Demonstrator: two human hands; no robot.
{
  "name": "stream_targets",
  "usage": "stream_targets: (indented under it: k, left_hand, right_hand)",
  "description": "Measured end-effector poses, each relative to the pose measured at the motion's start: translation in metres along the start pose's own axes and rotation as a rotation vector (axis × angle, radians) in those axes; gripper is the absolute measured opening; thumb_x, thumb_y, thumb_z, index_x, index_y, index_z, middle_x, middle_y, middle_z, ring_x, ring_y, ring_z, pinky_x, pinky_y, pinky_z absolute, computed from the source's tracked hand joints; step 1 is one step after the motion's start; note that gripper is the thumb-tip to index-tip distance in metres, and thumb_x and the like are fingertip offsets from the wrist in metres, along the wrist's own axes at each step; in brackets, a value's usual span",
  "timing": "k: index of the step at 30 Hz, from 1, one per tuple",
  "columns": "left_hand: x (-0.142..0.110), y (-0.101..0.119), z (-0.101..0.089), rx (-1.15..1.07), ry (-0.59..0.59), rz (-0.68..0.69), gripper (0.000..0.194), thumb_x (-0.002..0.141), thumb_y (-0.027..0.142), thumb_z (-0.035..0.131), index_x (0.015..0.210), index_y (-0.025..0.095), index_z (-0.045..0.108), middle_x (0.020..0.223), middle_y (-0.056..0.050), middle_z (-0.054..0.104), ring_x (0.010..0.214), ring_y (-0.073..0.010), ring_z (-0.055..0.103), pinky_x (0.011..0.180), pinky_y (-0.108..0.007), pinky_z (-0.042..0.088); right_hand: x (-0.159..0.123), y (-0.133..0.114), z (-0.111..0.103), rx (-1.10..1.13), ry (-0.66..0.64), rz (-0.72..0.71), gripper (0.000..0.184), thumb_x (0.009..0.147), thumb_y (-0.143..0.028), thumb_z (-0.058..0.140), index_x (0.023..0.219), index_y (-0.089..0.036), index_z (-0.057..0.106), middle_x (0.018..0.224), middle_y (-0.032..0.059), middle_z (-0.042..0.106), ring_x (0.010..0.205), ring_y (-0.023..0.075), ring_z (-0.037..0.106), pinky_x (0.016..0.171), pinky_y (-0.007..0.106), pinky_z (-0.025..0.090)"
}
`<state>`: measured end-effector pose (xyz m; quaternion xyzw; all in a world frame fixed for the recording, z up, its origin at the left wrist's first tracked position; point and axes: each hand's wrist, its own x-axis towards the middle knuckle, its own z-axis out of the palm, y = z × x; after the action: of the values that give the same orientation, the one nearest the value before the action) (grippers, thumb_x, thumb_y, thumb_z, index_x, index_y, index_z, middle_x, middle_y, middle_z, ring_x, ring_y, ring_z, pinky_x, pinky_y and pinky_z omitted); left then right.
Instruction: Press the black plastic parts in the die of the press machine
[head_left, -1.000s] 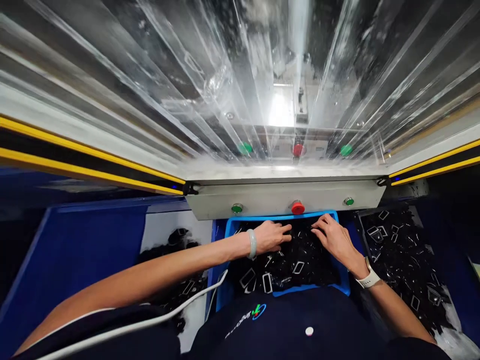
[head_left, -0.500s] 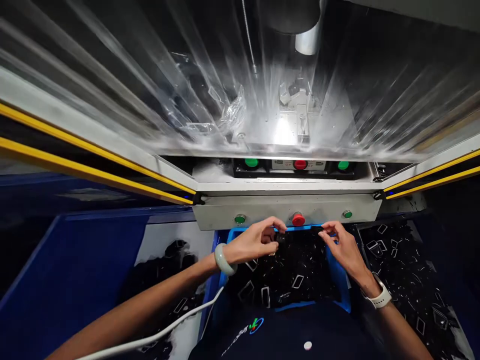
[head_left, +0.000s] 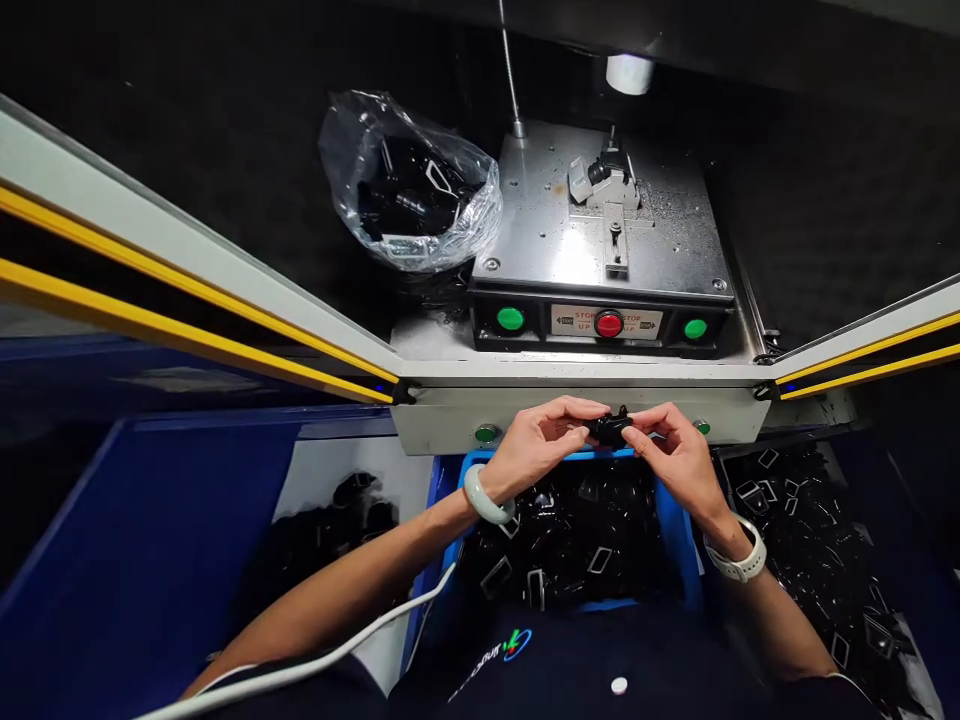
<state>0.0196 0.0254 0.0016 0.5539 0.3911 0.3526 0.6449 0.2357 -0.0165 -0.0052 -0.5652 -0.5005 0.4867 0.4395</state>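
Observation:
My left hand [head_left: 544, 440] and my right hand [head_left: 671, 450] meet above the far rim of a blue bin [head_left: 675, 530]. Both pinch one small black plastic part [head_left: 609, 430] between their fingertips. The bin under them holds a heap of several black parts [head_left: 577, 540]. Just beyond my hands runs a grey control bar [head_left: 450, 420] with green buttons. Behind it sits a press with a metal plate [head_left: 555, 220] and a small fixture [head_left: 609, 190].
The press front carries two green buttons [head_left: 510, 319] and a red stop button [head_left: 608, 325]. A clear bag of black parts [head_left: 409, 185] lies left of the plate. More black parts fill a tray at the right [head_left: 810, 520] and a pile at the left [head_left: 330, 530]. Yellow-striped rails [head_left: 187, 340] flank the opening.
The clear curtain that covered the press is no longer in front of it. My hands rose out of the bin and came together, both now pinching one black part.

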Motion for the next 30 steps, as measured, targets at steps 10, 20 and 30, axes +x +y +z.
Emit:
stream_targets:
  k: [10, 20, 30]
  left_hand:
    - [0.046, 0.032, -0.019, 0.181, 0.2, 0.217, 0.025, 0.086, 0.035, 0.083, 0.101, 0.017, 0.078, 0.1, -0.008, 0.078, 0.086, -0.018, 0.073, 0.08, -0.033, 0.063]
    - [0.129, 0.065, -0.073, 0.167, 0.508, 0.512, 0.033, 0.076, 0.032, 0.09, 0.097, 0.017, 0.069, 0.099, -0.004, 0.074, 0.082, -0.0118, 0.07, 0.069, -0.021, 0.058]
    - [0.141, 0.057, -0.065, 0.269, 0.507, 0.641, 0.024, 0.083, 0.028, 0.086, 0.101, 0.018, 0.074, 0.107, -0.006, 0.073, 0.1, -0.0172, 0.073, 0.086, -0.027, 0.063]
  right_hand:
    - [0.072, -0.049, -0.009, -0.067, -0.094, -0.199, 0.028, 0.095, -0.047, 0.073, 0.101, -0.02, 0.072, 0.092, 0.0039, 0.076, 0.083, 0.0156, 0.073, 0.073, 0.031, 0.061]
    - [0.192, -0.132, 0.018, -0.334, -0.013, -0.715, 0.02, 0.099, -0.039, 0.071, 0.111, -0.022, 0.072, 0.116, 0.0066, 0.071, 0.102, 0.018, 0.07, 0.081, 0.032, 0.06]
    - [0.192, -0.11, 0.026, -0.29, -0.058, -0.649, 0.031, 0.093, -0.051, 0.077, 0.094, -0.02, 0.072, 0.093, 0.0015, 0.072, 0.086, 0.0146, 0.069, 0.078, 0.033, 0.058]
